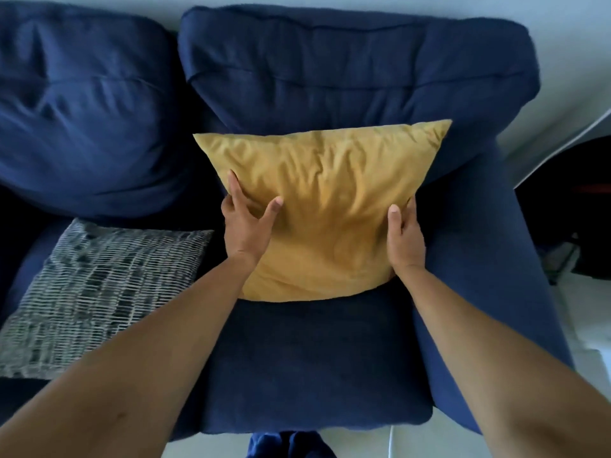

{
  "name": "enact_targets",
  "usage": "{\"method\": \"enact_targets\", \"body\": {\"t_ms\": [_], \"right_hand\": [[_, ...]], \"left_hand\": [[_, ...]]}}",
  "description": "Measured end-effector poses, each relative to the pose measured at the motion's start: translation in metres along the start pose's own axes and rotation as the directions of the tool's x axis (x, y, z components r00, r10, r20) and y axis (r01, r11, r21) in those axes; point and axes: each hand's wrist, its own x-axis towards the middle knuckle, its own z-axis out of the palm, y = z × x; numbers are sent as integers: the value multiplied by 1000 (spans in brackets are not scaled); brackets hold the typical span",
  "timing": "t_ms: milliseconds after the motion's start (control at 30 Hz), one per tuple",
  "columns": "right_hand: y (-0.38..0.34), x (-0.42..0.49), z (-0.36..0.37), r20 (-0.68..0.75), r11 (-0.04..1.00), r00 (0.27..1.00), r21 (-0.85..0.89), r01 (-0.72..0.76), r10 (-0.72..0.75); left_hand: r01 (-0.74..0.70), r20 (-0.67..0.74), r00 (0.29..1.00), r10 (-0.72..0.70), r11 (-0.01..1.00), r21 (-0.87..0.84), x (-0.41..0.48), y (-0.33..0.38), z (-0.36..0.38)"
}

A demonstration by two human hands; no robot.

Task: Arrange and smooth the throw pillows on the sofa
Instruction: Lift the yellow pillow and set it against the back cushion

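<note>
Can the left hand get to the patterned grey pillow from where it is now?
Probably yes. The left hand grips the yellow pillow at its left edge, and the grey patterned pillow lies flat on the next seat just beside it, nothing between. It must let go first.

Your head camera is looking steeply down and forward onto the navy sofa (330, 77), sitting close above its right-end seat, with your forearms reaching in from the bottom edge toward its backrest.

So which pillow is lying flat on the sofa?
The grey patterned pillow lies flat on the left seat, untouched. The yellow pillow stands propped against the back cushion, held by the left hand and right hand.
</note>
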Motion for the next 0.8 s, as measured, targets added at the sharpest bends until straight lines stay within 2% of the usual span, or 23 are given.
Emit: {"method": "enact_targets", "body": {"t_ms": [100, 267, 400, 467, 533, 633, 800], "right_hand": [[0, 0, 9, 33, 998, 998, -41, -53, 54], [-7, -8, 18, -48, 998, 997, -23, -64, 63], [-27, -28, 27, -283, 991, 952, -102, 90, -116], [-48, -42, 36, -331, 971, 913, -115, 212, -238], [-72, -57, 52, -297, 947, 900, -63, 316, -320], [-111, -84, 87, -166, 911, 902, 35, 410, -399], [-165, -129, 164, 144, 931, 922, 129, 341, -358]], "left_hand": [[0, 28, 1000, -2, 999, 53, 4, -8, 11], [5, 19, 1000, -6, 999, 50, 6, -9, 11], [-1, 22, 1000, 0, 997, 73, 0, -11, -14], [4, -6, 1000, -3, 994, 109, -5, -14, -32], [11, -31, 999, -7, 988, 153, -8, -19, -54], [54, -64, 997, -42, 979, 195, -9, -36, -97], [134, -84, 990, -116, 956, 262, -4, -88, -182]]}}
